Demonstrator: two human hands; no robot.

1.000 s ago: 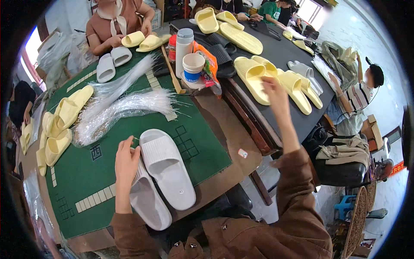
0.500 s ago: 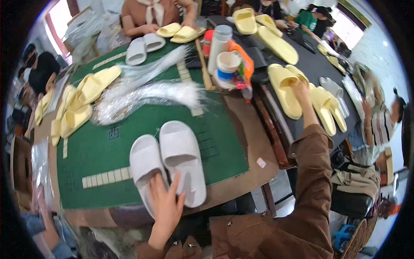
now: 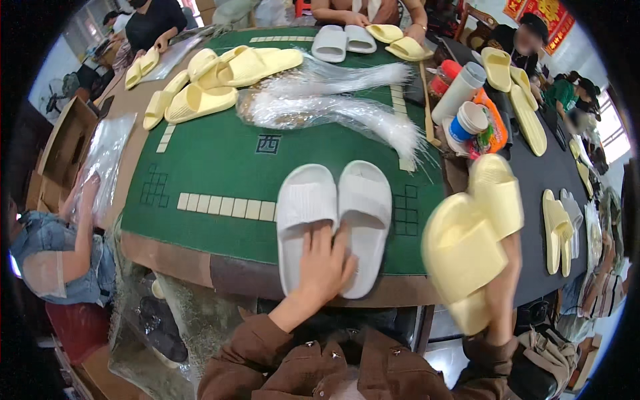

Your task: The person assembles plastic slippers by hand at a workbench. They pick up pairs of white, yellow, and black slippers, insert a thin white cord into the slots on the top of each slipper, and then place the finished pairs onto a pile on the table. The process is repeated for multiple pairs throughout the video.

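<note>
Two pairs in hand at the near table edge – watch the overhang.

The green table (image 3: 220, 167) is crowded, and the white slippers (image 3: 335, 223) lie side by side with heels at or past its near rim; your left hand (image 3: 323, 263) lies flat and open across both heels, pinning rather than gripping, so lifting it could let them tip off. Your right hand (image 3: 503, 287) is closed on the yellow slippers (image 3: 473, 230), held stacked in the air just right of the white pair; the upper one looks loosely seated and may slide off if you tilt. Swinging them left risks brushing the plastic bags (image 3: 333, 110) and the bottle (image 3: 460, 90) beyond.
</note>
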